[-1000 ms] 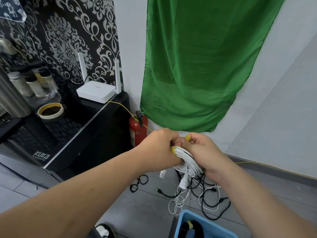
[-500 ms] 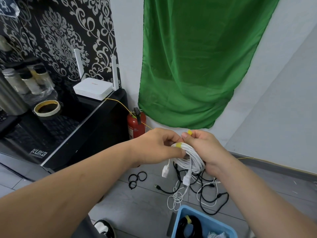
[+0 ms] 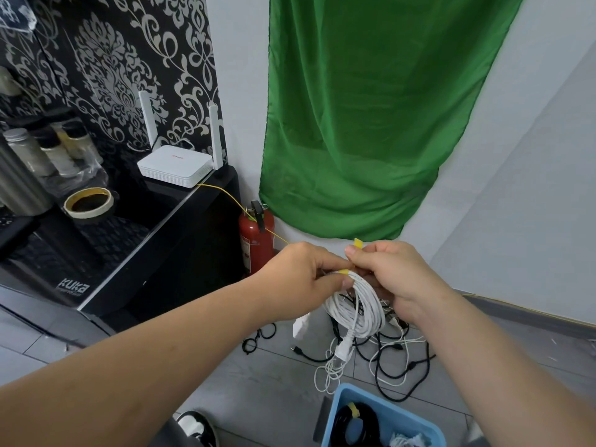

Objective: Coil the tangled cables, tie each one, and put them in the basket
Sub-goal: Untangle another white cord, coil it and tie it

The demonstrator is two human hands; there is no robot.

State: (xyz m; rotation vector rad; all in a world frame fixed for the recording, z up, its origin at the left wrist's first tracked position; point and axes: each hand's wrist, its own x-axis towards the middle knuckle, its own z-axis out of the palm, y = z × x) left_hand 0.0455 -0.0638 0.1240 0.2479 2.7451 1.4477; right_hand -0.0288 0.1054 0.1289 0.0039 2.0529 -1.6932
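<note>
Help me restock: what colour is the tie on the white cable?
Yellow. The tie on the white cable shows best in the head view.

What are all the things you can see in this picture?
white cable coil: one, white, held up between the hands
yellow tie: one, yellow, round the coil's top
tangled cables: a heap, black and white, on the floor
basket: one, blue, bottom edge
tied black cable: one, black, inside the basket
fire extinguisher: one, red, floor by the wall
cloth: one, green, hanging on the wall
router: one, white, on the black cabinet
jars: a few, see-through, far left
tape roll: one, cream, near the jars
shoe: one, black and white, bottom edge
left hand: one, gripping the coil's top
right hand: one, pinching the tie's end
</note>
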